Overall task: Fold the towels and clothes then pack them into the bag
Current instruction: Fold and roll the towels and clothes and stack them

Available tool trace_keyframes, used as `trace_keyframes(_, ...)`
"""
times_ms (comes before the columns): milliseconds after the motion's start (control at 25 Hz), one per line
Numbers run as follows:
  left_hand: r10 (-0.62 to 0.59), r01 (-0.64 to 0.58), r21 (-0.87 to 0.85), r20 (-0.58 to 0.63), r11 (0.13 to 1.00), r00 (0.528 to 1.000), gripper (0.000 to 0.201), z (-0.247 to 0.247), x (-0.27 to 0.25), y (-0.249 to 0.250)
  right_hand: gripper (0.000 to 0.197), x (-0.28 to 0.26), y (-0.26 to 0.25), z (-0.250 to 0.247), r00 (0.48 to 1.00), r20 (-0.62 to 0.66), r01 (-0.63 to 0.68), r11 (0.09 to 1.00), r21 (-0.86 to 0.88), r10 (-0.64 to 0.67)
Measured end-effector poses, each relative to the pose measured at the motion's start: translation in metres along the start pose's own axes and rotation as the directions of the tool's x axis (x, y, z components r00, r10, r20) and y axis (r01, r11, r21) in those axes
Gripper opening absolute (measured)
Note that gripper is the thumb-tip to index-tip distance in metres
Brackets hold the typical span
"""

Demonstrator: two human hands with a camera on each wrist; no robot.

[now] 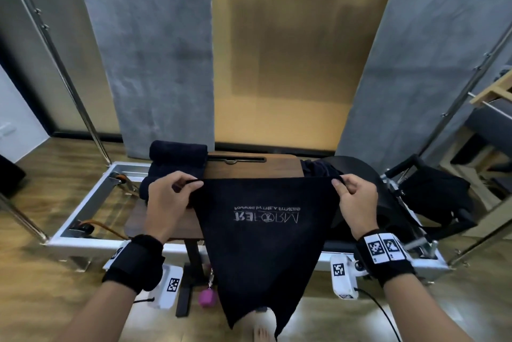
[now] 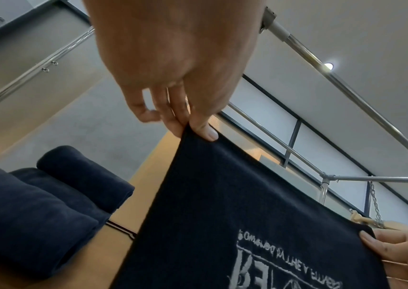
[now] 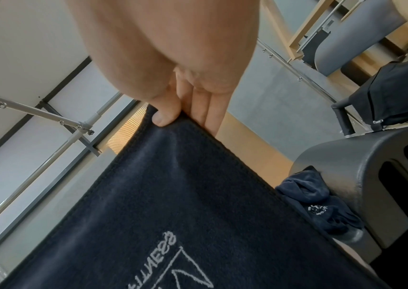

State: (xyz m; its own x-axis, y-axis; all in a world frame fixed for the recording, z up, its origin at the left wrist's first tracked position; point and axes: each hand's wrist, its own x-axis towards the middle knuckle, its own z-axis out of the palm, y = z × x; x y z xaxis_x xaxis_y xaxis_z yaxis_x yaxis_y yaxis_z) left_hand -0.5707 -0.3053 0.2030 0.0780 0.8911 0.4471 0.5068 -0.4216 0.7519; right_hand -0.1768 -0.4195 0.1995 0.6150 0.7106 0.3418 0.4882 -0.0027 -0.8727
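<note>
A dark navy towel (image 1: pixel 257 247) with grey lettering hangs spread in the air in front of me, over the wooden table (image 1: pixel 249 168). My left hand (image 1: pixel 177 186) pinches its upper left corner (image 2: pixel 193 133) between thumb and fingers. My right hand (image 1: pixel 345 185) pinches the upper right corner (image 3: pixel 171 119) the same way. Rolled navy towels (image 1: pixel 177 156) lie on the table's far left, also seen as navy rolls (image 2: pixel 49 195) in the left wrist view. A crumpled navy cloth (image 3: pixel 317 203) lies at the table's right. A black bag (image 1: pixel 435 197) hangs on the right.
A grey moulded chair back (image 3: pixel 371 176) stands just right of the table. A metal frame (image 1: pixel 91 197) surrounds the table, with steel poles (image 1: pixel 55 45) rising at both sides. A pink object (image 1: pixel 206 297) hangs below the table's front edge.
</note>
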Motion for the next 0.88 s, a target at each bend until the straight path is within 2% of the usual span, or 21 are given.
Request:
trace_keyframes(120,-0.017,0.017,0.001,-0.13,1.0,0.991,0.011,0.015,0.022,-0.002,0.008,0.022,0.003,0.013,0.998,-0.061,-0.005,1.0,-0.028,0.003)
trace_keyframes(240,-0.181,0.173,-0.055,-0.228,0.983,0.957,0.015,0.042,0.05,-0.006,0.01,0.05,0.013,0.038,0.992,-0.103,-0.066,0.997,0.039,0.07)
trace_keyframes(320,-0.308,0.278,-0.197,-0.145,0.94,0.94,0.018,0.069,0.065,-0.01,0.004,0.069,0.023,0.06,0.981,-0.052,-0.172,0.967,0.188,0.184)
trace_keyframes(400,-0.411,0.377,-0.368,-0.017,0.85,0.911,0.02,0.101,0.081,-0.016,0.007,0.09,0.036,0.083,0.957,0.034,-0.283,0.903,0.323,0.288)
trace_keyframes(480,-0.483,0.447,-0.457,0.043,0.769,0.874,0.014,0.128,0.093,-0.024,0.01,0.106,0.049,0.103,0.927,0.104,-0.371,0.847,0.381,0.36)
trace_keyframes(600,-0.544,0.497,-0.473,0.045,0.728,0.838,0.012,0.17,0.118,-0.044,0.013,0.137,0.076,0.131,0.877,0.143,-0.473,0.773,0.422,0.459)
trace_keyframes(880,-0.593,0.549,-0.36,-0.015,0.755,0.805,0.008,0.245,0.17,-0.094,0.01,0.202,0.133,0.189,0.778,0.194,-0.618,0.676,0.401,0.597)
